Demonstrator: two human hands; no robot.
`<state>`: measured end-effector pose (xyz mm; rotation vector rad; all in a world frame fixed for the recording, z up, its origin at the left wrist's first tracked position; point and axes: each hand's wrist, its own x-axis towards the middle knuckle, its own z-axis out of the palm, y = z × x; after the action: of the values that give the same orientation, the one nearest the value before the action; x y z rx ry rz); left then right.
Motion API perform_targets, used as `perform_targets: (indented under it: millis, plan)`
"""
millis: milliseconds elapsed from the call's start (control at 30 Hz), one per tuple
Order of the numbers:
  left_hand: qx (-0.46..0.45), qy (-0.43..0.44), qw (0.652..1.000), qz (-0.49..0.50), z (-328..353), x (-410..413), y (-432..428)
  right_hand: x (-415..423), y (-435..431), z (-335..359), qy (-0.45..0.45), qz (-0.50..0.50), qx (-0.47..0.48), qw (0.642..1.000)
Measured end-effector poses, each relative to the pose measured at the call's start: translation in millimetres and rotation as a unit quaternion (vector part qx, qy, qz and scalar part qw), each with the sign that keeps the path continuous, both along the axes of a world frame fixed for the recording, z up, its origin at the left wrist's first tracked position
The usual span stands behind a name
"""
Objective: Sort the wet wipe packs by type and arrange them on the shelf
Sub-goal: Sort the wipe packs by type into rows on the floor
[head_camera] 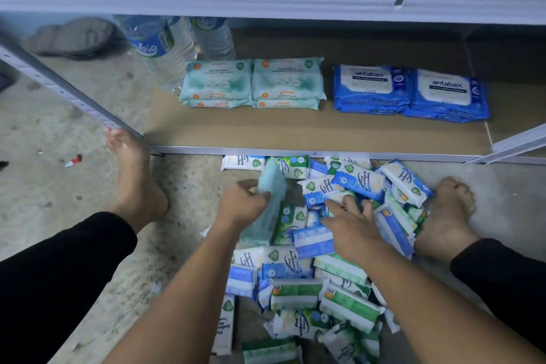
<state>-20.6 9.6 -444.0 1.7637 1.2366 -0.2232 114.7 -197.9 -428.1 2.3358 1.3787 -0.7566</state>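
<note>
Dim, flat, bluish light; soft shadows under the shelf, wide-angle bending and blur at edges.

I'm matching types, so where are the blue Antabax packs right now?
In the head view, the blue Antabax packs sit on the shelf board, right of centre, just right of the teal Guardian packs.

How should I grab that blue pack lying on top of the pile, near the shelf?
Come from above and pinch the blue pack across its narrow middle, thumb on one long edge, fingers on the other. It lies label-up on top of the pile, so those edges look free. The right hand is nearest.
</note>
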Motion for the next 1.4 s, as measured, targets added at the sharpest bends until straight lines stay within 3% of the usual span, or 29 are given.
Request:
perform_targets:
  millis: [133, 233, 433, 567, 833, 1100, 1400]
  plan:
    - [0.151, 0.032, 0.985, -0.078, 19, -10, 18, -11, -12, 5, -0.029, 0.01, -0.033, 0.999]
    - [0.201, 0.069, 0.963, -0.164, 15, -14, 10, -18, -27, 6, -0.054, 0.007, -0.033, 0.998]
    - [0.175, 0.055, 0.973, -0.144, -27, -36, -39, -27, -62, -4, -0.079, -0.085, -0.002, 0.993]
    - [0.082, 0.067, 0.988, -0.109, -34, -45, -51, -28, -74, -12, -0.093, -0.106, 0.006, 0.99]
    - [0.091, 0.063, 0.989, -0.101, -28, -40, -43, -23, -45, -22, -0.137, -0.204, 0.046, 0.968]
    - [0.108, 0.037, 0.991, -0.072, -47, -53, -43, -1, 7, -29, -0.151, -0.146, -0.021, 0.977]
    - [0.092, 0.058, 0.989, -0.099, -52, -47, -31, 7, 6, -47, -0.148, -0.08, -0.012, 0.986]
